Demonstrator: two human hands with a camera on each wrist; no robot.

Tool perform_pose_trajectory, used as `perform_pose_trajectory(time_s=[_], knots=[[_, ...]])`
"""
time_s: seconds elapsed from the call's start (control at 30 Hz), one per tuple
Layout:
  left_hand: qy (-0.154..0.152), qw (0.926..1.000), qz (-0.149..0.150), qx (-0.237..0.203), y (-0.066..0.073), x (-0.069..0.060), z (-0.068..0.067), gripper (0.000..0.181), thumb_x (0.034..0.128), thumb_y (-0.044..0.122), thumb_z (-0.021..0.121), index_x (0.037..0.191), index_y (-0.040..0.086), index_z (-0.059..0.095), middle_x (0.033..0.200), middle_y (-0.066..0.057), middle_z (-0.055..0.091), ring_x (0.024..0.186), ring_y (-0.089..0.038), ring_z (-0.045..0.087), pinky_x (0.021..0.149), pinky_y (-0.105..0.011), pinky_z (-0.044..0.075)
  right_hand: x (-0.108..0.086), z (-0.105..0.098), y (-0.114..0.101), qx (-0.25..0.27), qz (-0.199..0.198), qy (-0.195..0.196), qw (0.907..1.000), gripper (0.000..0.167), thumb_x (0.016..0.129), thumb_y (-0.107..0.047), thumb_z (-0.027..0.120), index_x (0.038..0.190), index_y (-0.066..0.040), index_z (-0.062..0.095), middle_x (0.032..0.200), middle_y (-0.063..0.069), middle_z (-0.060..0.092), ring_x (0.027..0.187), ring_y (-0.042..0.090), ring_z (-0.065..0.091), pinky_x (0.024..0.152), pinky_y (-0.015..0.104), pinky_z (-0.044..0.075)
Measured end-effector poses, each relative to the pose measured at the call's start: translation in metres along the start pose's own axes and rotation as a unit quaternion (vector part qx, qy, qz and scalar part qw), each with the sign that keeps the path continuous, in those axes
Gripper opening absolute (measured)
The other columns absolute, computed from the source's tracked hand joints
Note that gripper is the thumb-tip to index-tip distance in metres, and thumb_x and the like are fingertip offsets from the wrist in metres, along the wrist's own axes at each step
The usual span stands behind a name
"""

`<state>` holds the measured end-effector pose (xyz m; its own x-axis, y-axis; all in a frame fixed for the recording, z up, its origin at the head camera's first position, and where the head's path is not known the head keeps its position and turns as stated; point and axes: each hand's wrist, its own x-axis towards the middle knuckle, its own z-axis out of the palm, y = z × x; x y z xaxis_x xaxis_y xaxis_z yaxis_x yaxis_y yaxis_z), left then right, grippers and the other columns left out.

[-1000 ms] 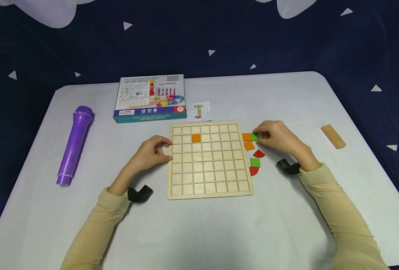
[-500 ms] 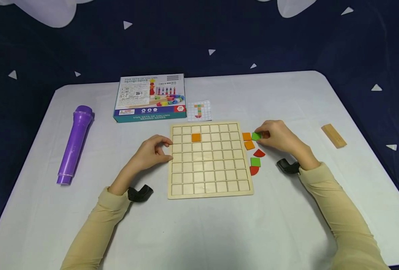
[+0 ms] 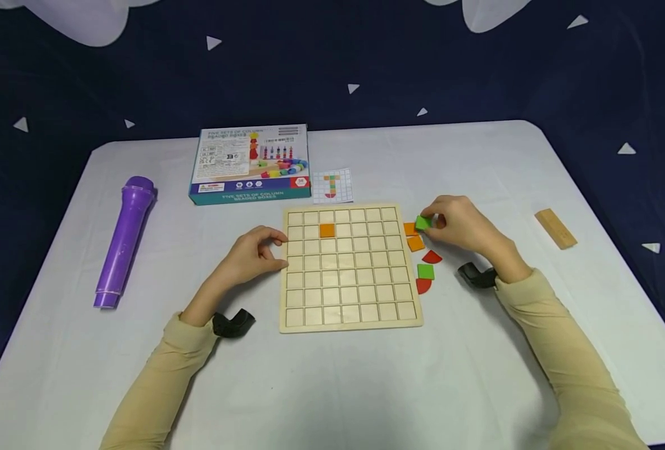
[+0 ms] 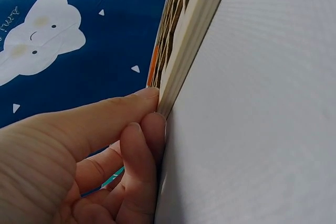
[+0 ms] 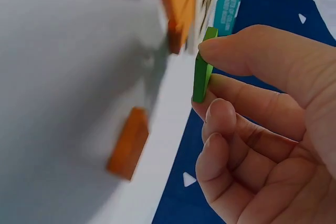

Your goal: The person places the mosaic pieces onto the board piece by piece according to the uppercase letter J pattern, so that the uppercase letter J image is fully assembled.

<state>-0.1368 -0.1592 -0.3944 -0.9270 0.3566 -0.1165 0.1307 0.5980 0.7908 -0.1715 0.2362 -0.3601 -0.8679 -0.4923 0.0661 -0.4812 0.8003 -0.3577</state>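
Observation:
A wooden grid board [image 3: 345, 278] lies on the table, with one orange square tile [image 3: 327, 230] in a cell of its second row. At the board's left edge, my left hand [image 3: 248, 255] holds the rim with thumb and fingertips, seen close up in the left wrist view at the board's edge [image 4: 181, 59]. Right of the board, my right hand [image 3: 460, 222] pinches a green square tile [image 3: 422, 223] between thumb and fingers. The right wrist view shows that green tile [image 5: 201, 77] raised and tilted. Loose orange tiles [image 3: 415, 244] lie below and beside it.
Another green tile [image 3: 425, 271] and two red quarter-round pieces [image 3: 432, 257] lie right of the board. Behind it are a pattern card [image 3: 332, 185] and a toy box [image 3: 250, 164]. A purple microphone-shaped object [image 3: 125, 244] lies left, a wooden block [image 3: 555, 229] right.
The right hand has slid the green tile away from the orange one, then lifted it slightly up and leftward. The left hand stays on the board's edge.

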Motion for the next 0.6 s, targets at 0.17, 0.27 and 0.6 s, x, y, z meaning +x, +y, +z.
perform_pose_trajectory(time_s=[0.17, 0.27, 0.6], knots=[[0.001, 1.0, 0.001, 0.001, 0.0, 0.0, 0.0, 0.042, 0.0756, 0.008, 0.075, 0.114, 0.001, 0.059, 0.105, -0.014, 0.056, 0.061, -0.009, 0.053, 0.058, -0.02, 0.042, 0.007, -0.001, -0.009, -0.005, -0.017, 0.002, 0.9998, 0.021, 0.076, -0.004, 0.071, 0.097, 0.001, 0.071, 0.087, 0.013, 0.068, 0.064, 0.015, 0.05, 0.06, 0.025, 0.041], [0.002, 1.0, 0.001, 0.001, -0.001, 0.0, 0.001, 0.042, 0.0755, 0.008, 0.075, 0.114, 0.001, 0.059, 0.105, -0.014, 0.056, 0.061, -0.009, 0.052, 0.058, -0.02, 0.041, 0.011, 0.0, -0.015, -0.002, -0.021, -0.001, 0.9998, 0.021, 0.077, -0.004, 0.07, 0.097, 0.001, 0.071, 0.087, 0.013, 0.067, 0.064, 0.014, 0.05, 0.06, 0.025, 0.041], [0.004, 1.0, 0.003, -0.002, -0.001, 0.0, 0.001, 0.042, 0.0753, 0.007, 0.075, 0.113, 0.0, 0.059, 0.104, -0.015, 0.056, 0.06, -0.007, 0.051, 0.057, -0.019, 0.041, 0.028, 0.007, -0.039, 0.017, -0.025, -0.022, 0.9993, 0.023, 0.079, -0.008, 0.071, 0.1, 0.002, 0.07, 0.09, 0.011, 0.066, 0.068, 0.015, 0.052, 0.062, 0.027, 0.043]])
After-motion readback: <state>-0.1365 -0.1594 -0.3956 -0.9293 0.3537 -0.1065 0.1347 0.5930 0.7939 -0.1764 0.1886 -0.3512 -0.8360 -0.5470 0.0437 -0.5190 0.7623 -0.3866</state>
